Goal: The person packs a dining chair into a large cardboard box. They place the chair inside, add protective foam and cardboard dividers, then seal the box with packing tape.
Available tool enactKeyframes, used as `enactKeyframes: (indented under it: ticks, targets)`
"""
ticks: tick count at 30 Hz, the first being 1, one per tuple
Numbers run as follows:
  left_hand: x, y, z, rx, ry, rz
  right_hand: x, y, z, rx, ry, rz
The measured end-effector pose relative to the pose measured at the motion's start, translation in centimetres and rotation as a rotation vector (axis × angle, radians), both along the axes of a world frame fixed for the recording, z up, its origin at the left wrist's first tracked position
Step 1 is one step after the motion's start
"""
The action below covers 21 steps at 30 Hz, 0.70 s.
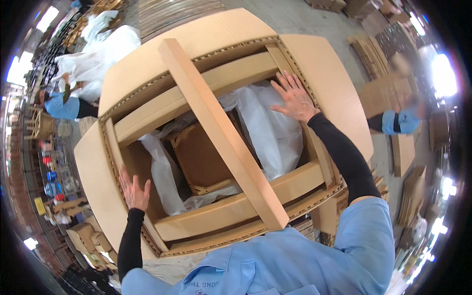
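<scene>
A large open cardboard box (314,73) stands before me with its flaps folded out. Inside it lies a brown wooden furniture piece (204,157), partly wrapped in white foam sheet (253,125). Cardboard beams line the inner walls, among them a near beam (206,216) and a far beam (152,113). One loose cardboard bar (223,132) lies slantwise across the opening, over the near and far walls. My left hand (133,189) is spread against the left wall strip. My right hand (295,98) rests with fingers spread by the right wall strip. Neither holds anything.
A person in a blue shirt (64,104) at the far left handles white sheeting (98,59). Another person in blue (400,120) stands at the right near stacked cardboard (386,93). Wooden slats (167,17) lie beyond the box. Smaller cartons (88,238) are at the lower left.
</scene>
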State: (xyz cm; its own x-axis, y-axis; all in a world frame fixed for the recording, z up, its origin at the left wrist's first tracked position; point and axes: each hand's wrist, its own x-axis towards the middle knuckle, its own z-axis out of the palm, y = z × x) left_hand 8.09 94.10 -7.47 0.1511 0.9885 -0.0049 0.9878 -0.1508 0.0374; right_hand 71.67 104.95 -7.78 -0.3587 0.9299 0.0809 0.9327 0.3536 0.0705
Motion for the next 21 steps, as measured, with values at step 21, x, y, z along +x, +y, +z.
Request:
enactKeyframes:
  ticks: [21]
  targets:
    - [1.4,-6.9,-0.7,0.17,-0.418,0.129,-21.2,-8.2,5.5,-0.316,0.535,-0.063]
